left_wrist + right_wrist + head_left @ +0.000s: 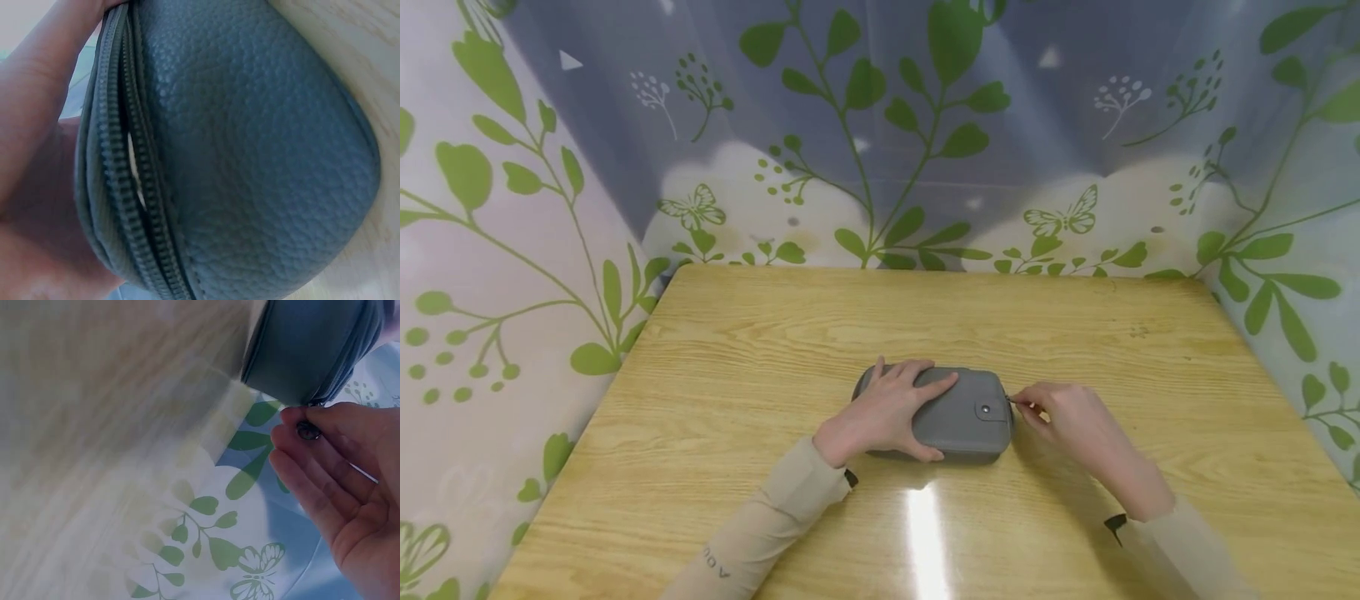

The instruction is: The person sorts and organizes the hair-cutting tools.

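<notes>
A grey zip case (958,417) of pebbled material lies on the table, a small tab with a snap on its top near the right end. My left hand (883,412) presses on the left part of the case, fingers spread over the top and thumb along the near side. In the left wrist view, the zipper (140,181) runs round the case's side, its teeth rows parted by a narrow gap. At the right end, my right hand (1071,421) pinches the zipper pull (308,430) between thumb and forefinger. The contents of the case are hidden.
The wood-grain table (760,333) extends around the case, with a bright light reflection in front of it. A curtain (880,167) printed with green leaves and butterflies hangs behind the table's far edge and along both sides.
</notes>
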A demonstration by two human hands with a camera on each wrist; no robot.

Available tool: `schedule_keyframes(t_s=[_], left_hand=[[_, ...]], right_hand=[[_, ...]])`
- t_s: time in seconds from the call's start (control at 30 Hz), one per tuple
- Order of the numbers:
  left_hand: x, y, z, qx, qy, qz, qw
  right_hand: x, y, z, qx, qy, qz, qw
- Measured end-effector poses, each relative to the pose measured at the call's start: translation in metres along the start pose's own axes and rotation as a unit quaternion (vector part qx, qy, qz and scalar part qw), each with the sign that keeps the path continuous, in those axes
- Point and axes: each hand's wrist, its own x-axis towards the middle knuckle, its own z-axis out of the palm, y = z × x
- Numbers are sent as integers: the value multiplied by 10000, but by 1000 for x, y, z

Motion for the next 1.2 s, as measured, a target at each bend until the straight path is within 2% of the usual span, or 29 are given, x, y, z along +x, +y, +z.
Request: schedule_keyframes(t_s=[0.37,0.7,1.0,1.2], left_hand=[[1,0,1,-59,71,1,10000],[4,1,0,92,175,-67,9998],[5,2,0,200,183,-122,9996],[6,2,0,207,178,-151,9995]], right_hand=[[-20,-16,-7,33,106,-119,9999],[-32,-27,-7,125,177,-237,9995],[-34,-43,-10,549,-315,-370,9973],[-30,-55,-7,719,-536,-217,9957]])
